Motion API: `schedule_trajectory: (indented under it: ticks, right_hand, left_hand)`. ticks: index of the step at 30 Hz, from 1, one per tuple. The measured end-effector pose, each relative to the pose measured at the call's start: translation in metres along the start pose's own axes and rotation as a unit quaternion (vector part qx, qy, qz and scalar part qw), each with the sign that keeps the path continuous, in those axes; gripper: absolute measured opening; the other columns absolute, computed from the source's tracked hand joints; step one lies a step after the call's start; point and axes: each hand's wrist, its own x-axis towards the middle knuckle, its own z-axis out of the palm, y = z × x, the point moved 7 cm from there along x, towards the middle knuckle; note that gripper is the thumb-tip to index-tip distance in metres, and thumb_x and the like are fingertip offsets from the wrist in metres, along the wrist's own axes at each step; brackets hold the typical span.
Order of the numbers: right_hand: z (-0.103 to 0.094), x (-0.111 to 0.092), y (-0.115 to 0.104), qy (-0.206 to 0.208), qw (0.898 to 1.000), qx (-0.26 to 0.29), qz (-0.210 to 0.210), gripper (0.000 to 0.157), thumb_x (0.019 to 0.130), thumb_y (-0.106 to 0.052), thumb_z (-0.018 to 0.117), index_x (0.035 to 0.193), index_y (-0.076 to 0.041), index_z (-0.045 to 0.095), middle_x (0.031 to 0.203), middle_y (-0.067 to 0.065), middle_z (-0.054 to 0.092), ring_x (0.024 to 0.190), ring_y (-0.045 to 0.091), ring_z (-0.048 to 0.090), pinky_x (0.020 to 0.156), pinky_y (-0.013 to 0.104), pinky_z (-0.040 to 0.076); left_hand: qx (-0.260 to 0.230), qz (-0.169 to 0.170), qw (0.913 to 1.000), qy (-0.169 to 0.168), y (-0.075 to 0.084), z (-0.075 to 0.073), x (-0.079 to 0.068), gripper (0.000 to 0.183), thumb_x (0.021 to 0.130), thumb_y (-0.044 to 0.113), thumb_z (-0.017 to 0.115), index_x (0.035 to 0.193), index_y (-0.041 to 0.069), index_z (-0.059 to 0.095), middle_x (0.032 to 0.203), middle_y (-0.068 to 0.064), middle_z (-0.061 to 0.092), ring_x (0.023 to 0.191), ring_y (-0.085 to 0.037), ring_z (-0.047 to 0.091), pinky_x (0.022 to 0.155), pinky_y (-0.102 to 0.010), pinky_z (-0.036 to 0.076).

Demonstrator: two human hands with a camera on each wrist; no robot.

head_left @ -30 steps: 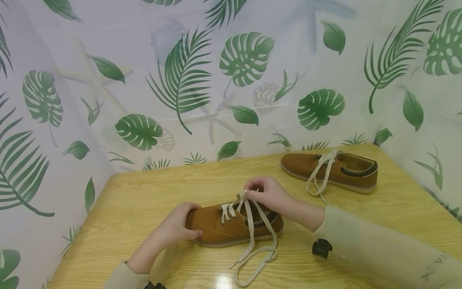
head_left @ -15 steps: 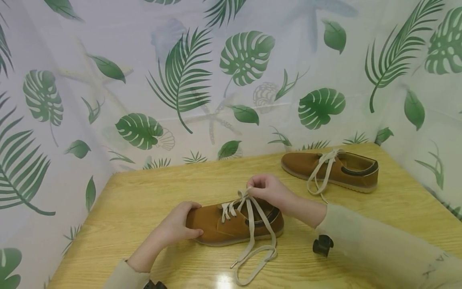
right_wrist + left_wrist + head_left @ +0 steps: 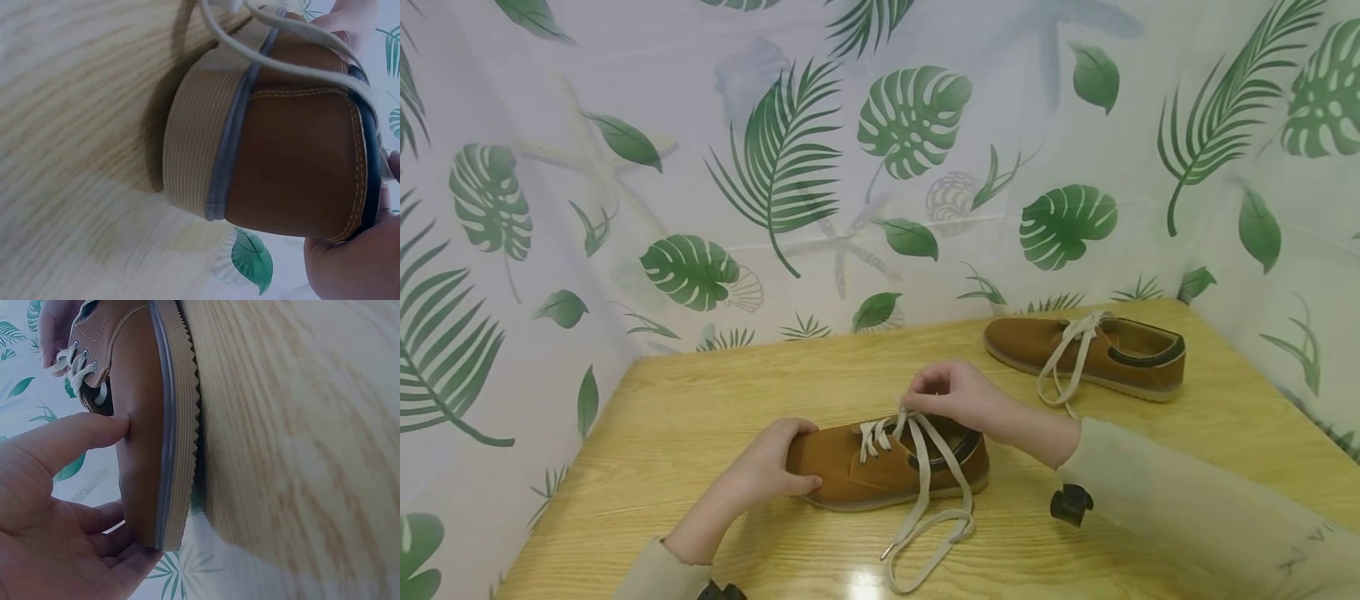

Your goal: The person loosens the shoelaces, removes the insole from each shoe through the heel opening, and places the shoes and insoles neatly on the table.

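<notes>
Head view: my left hand [image 3: 771, 462] grips the nearer shoe [image 3: 842, 477], my right hand [image 3: 958, 398] pinches its lace [image 3: 924, 469]; I should pull gently.

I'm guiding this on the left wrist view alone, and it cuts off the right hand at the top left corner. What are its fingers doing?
Observer: In the head view, the right hand pinches the cream lace above the shoe.
Operator: Where does the rest of the lace go?
Observer: Down over the shoe's near side and onto the table.
Operator: Anything else lying there?
Observer: A second brown shoe, farther back and to the right.
</notes>
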Motion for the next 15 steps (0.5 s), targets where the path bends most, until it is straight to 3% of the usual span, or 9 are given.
schedule_trajectory:
  ticks: [4, 11, 15]
  right_hand:
    - [-0.0020, -0.0013, -0.0014, 0.012, 1.000, 0.013, -0.010, 0.015, 0.099, -0.013, 0.074, 0.096, 0.001, 0.077, 0.098, 0.006, 0.074, 0.086, 0.012, 0.061, 0.078, 0.026, 0.053]
    - [-0.0055, -0.0025, -0.0041, 0.027, 0.995, 0.089, -0.018, 0.014, 0.099, -0.008, 0.072, 0.101, 0.006, 0.074, 0.093, -0.008, 0.070, 0.083, 0.007, 0.063, 0.080, 0.024, 0.057]
    - [-0.0054, -0.0041, -0.0038, 0.018, 0.992, 0.123, -0.015, 0.007, 0.100, -0.006, 0.070, 0.098, 0.001, 0.072, 0.091, -0.010, 0.068, 0.083, 0.006, 0.062, 0.083, 0.025, 0.057]
  left_hand:
    - [0.003, -0.001, 1.0000, 0.000, -0.0009, 0.0003, 0.0011, 0.067, 0.082, 0.009, 0.091, 0.140, -0.001, 0.060, 0.138, -0.018, 0.063, 0.123, -0.035, 0.061, 0.107, -0.056, 0.053]
    - [0.007, -0.003, 1.0000, 0.000, -0.0015, -0.0001, 0.0020, 0.067, 0.081, 0.009, 0.092, 0.140, -0.001, 0.060, 0.136, -0.018, 0.063, 0.121, -0.034, 0.062, 0.106, -0.055, 0.054]
    - [0.001, -0.004, 1.0000, 0.002, -0.0027, 0.0007, 0.0020, 0.067, 0.081, 0.009, 0.092, 0.139, -0.001, 0.060, 0.136, -0.017, 0.063, 0.121, -0.033, 0.062, 0.106, -0.055, 0.053]
